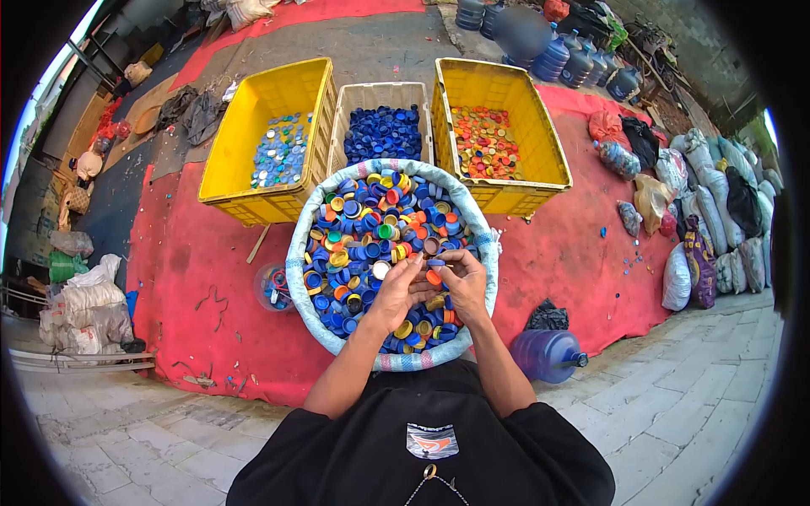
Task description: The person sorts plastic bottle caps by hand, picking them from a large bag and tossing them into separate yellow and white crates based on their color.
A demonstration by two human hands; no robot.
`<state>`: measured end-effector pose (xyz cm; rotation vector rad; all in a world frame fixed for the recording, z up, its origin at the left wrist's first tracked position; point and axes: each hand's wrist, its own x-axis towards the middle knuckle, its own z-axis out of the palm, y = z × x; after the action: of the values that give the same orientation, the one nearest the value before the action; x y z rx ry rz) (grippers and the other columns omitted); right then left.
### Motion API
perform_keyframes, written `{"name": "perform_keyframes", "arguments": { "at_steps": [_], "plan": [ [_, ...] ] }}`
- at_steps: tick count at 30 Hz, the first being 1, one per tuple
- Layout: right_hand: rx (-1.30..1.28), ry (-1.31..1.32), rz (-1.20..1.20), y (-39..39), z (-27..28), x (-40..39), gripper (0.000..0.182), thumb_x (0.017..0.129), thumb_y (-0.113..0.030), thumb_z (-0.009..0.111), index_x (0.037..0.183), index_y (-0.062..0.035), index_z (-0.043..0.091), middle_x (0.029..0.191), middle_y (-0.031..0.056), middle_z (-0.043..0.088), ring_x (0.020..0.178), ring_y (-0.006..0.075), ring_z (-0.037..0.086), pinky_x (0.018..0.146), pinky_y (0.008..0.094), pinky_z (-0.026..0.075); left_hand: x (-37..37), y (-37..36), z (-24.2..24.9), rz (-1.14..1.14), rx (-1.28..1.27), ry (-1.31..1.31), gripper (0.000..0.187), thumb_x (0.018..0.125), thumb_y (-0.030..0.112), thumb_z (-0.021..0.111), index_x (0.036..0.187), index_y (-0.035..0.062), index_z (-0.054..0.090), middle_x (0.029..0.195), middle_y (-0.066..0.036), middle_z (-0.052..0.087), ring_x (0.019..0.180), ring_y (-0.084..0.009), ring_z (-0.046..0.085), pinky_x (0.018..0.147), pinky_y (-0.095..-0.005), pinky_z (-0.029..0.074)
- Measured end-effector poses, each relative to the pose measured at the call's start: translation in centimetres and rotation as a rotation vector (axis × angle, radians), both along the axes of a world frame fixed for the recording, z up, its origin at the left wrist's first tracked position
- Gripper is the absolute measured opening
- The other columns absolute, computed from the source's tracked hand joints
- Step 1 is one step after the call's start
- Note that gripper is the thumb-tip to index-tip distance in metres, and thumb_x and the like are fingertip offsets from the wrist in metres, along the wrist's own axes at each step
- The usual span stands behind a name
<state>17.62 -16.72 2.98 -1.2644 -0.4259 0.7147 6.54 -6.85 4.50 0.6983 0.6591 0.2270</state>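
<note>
A round basket with a pale wrapped rim (297, 253) stands right in front of me, heaped with bottle caps in blue, orange, yellow, white and green. Over the heap, my left hand (398, 293) is half cupped, its thumb apart from its fingers. My right hand (466, 282) faces it and pinches a blue bottle cap (436, 262) at its fingertips. Between the two hands shows an orange bottle cap (434, 277). Just beyond the fingertips lies a brown cap (432, 245) in the heap.
Behind the basket stand a yellow crate (221, 160) with blue, white and green caps, a whitish crate (380, 91) with blue caps, and another yellow crate (540, 160) with orange and yellow caps. A large water jug (544, 354) lies at right; filled sacks (709, 211) line the far right.
</note>
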Motion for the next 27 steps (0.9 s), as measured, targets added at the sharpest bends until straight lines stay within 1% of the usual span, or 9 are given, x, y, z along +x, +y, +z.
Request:
{"name": "perform_keyframes", "arguments": {
  "at_steps": [2,6,11,15,19,22,23,26,27],
  "plan": [
    [0.072,-0.075,-0.028,0.0,-0.5,-0.2,0.015,0.085,0.002,0.068,0.098,0.0003,0.06,0.097,0.0078,0.067,0.087,0.0113,0.064,0.08,0.0247,0.052,0.3,-0.4,0.4,0.024,-0.231,-0.114,0.022,0.099,0.026,0.056,0.112,0.0078,0.056,0.098,-0.005,0.063,0.084,-0.0147,0.064,0.079,-0.0334,0.055],
    [0.05,-0.037,-0.079,-0.6,0.2,0.0,0.015,0.086,0.001,0.066,0.099,0.0011,0.06,0.1,0.0078,0.065,0.089,0.0116,0.064,0.08,0.0263,0.053,0.1,-0.1,-1.3,-0.018,-0.191,-0.111,0.018,0.098,0.014,0.054,0.114,0.0062,0.055,0.101,-0.006,0.063,0.091,-0.0188,0.065,0.082,-0.0386,0.055],
    [0.121,0.286,-0.079,-0.9,-0.6,1.0,0.013,0.086,0.0,0.065,0.095,-0.0042,0.057,0.093,0.0061,0.065,0.084,0.012,0.063,0.075,0.0277,0.054,-0.7,0.5,0.5,-0.099,-0.19,-0.128,0.024,0.095,0.012,0.058,0.118,0.005,0.055,0.104,-0.009,0.064,0.091,-0.0174,0.064,0.078,-0.033,0.054],
    [0.208,0.584,-0.103,-0.1,-0.6,0.4,0.017,0.086,-0.002,0.066,0.099,-0.0061,0.056,0.09,0.0067,0.065,0.083,0.0163,0.065,0.073,0.032,0.053,-0.5,-0.1,-1.2,-0.021,-0.196,-0.138,0.018,0.094,0.013,0.06,0.111,0.0059,0.057,0.101,-0.007,0.065,0.088,-0.0152,0.063,0.075,-0.0306,0.053],
    [0.258,0.597,-0.14,-0.4,-0.4,0.6,0.018,0.087,-0.005,0.061,0.104,-0.0047,0.056,0.09,0.008,0.064,0.083,0.02,0.064,0.076,0.0342,0.053,-1.0,-0.1,-1.5,0.109,0.124,0.088,0.019,0.092,0.017,0.064,0.106,0.0046,0.058,0.093,-0.006,0.065,0.078,-0.0118,0.062,0.069,-0.0253,0.05],
    [0.303,0.589,-0.128,-2.0,0.3,1.7,0.023,0.086,-0.005,0.056,0.108,-0.0032,0.055,0.092,0.0095,0.063,0.085,0.021,0.063,0.077,0.0352,0.052,-1.4,-0.3,-3.2,0.197,0.728,0.229,0.025,0.089,0.017,0.067,0.107,0.0027,0.058,0.093,-0.008,0.065,0.079,-0.0155,0.063,0.069,-0.0274,0.05],
    [0.288,0.589,-0.151,-2.6,-0.1,2.1,0.026,0.084,-0.007,0.054,0.11,-0.0024,0.055,0.095,0.0114,0.061,0.088,0.0219,0.062,0.079,0.0365,0.052,-1.8,-0.2,-3.8,0.215,0.946,0.269,0.03,0.084,0.016,0.071,0.108,0.0021,0.059,0.096,-0.011,0.065,0.09,-0.0237,0.062,0.081,-0.0358,0.048],
    [0.323,0.638,-0.165,-4.8,-0.2,3.0,0.027,0.083,-0.011,0.056,0.11,-0.003,0.054,0.097,0.0116,0.06,0.09,0.0223,0.061,0.081,0.0371,0.051,-2.1,-1.1,-3.2,0.172,1.483,0.518,0.035,0.079,0.016,0.073,0.11,0.0033,0.06,0.1,-0.014,0.064,0.105,-0.0285,0.056,0.093,-0.043,0.038],
    [0.321,0.643,-0.185,-5.3,-0.1,3.0,0.028,0.085,-0.016,0.055,0.11,-0.0029,0.056,0.096,0.0102,0.062,0.088,0.023,0.061,0.08,0.0358,0.051,-2.1,-1.5,-3.0,0.149,1.521,0.477,0.041,0.076,0.018,0.074,0.113,0.0045,0.061,0.104,-0.013,0.064,0.113,-0.0287,0.051,0.097,-0.0446,0.031]
  ]
}}
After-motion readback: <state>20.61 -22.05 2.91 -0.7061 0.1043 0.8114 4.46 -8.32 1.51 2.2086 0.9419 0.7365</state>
